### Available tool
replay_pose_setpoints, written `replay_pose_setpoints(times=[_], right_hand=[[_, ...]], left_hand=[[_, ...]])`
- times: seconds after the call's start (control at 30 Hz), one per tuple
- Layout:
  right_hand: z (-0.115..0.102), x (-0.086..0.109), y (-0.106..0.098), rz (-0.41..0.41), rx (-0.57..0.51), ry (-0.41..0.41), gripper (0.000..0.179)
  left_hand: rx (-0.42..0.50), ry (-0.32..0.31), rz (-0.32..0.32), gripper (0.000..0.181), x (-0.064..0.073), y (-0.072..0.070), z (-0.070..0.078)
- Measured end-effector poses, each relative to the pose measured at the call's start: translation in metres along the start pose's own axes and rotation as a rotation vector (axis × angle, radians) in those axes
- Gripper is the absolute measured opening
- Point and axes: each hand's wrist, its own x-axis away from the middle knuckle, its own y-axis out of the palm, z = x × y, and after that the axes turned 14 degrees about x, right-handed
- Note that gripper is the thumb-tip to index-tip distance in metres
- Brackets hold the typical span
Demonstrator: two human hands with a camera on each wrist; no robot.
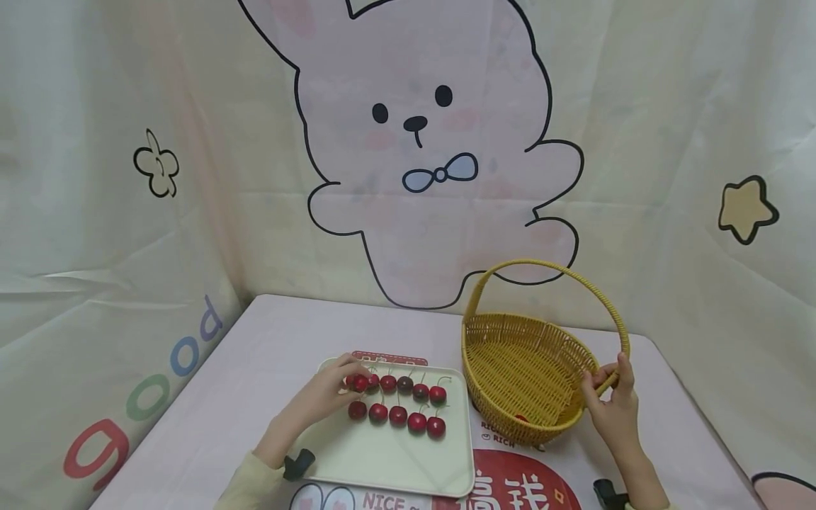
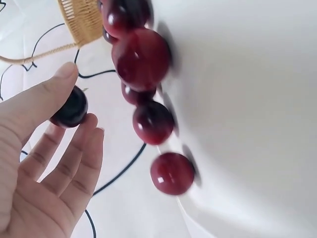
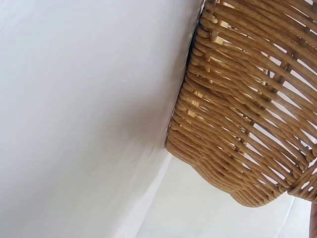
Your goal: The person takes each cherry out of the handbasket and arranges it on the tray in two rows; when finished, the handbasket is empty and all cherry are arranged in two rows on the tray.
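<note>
My left hand (image 1: 326,389) is over the back left of a cream tray (image 1: 382,464). It pinches a dark cherry (image 2: 74,106) between thumb and fingers, seen in the left wrist view. On the tray lie two rows of red cherries with stems: a back row (image 1: 388,384) close to my fingers and a front row (image 1: 398,416). My right hand (image 1: 615,407) grips the yellow woven basket (image 1: 523,354) at its right side, where the arched handle meets the rim. Inside the basket, a small red thing (image 1: 521,418) shows by the near wall, mostly hidden.
A white-covered table (image 1: 293,329) carries the tray and basket, which stand side by side. Red printed patterns (image 1: 523,474) lie on the tabletop in front of the basket. Behind rises a cloth backdrop (image 1: 421,234) with a cartoon animal.
</note>
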Motion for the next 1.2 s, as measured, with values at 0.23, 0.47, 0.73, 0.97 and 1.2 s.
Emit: replay_pose_setpoints(times=[0.23,0.47,0.73,0.97,1.2], right_hand=[[0.0,0.001,-0.001,-0.008,-0.001,0.005,0.059],[0.001,0.0,-0.001,-0.012,0.008,0.004,0.059],[0.0,-0.001,-0.001,-0.012,0.014,0.002,0.059],[0.001,0.0,0.001,-0.007,0.006,-0.002,0.06],[-0.001,0.0,0.0,-0.018,0.01,0.01,0.06]], left_hand=[[-0.042,-0.05,-0.061,0.034,0.013,-0.009,-0.007],[-0.027,-0.084,-0.127,0.037,0.021,-0.013,-0.014],[-0.027,-0.098,-0.164,0.038,0.023,-0.009,-0.023],[-0.05,-0.139,-0.174,0.038,0.022,-0.009,-0.021],[-0.059,-0.167,-0.188,0.039,0.02,-0.008,-0.02]])
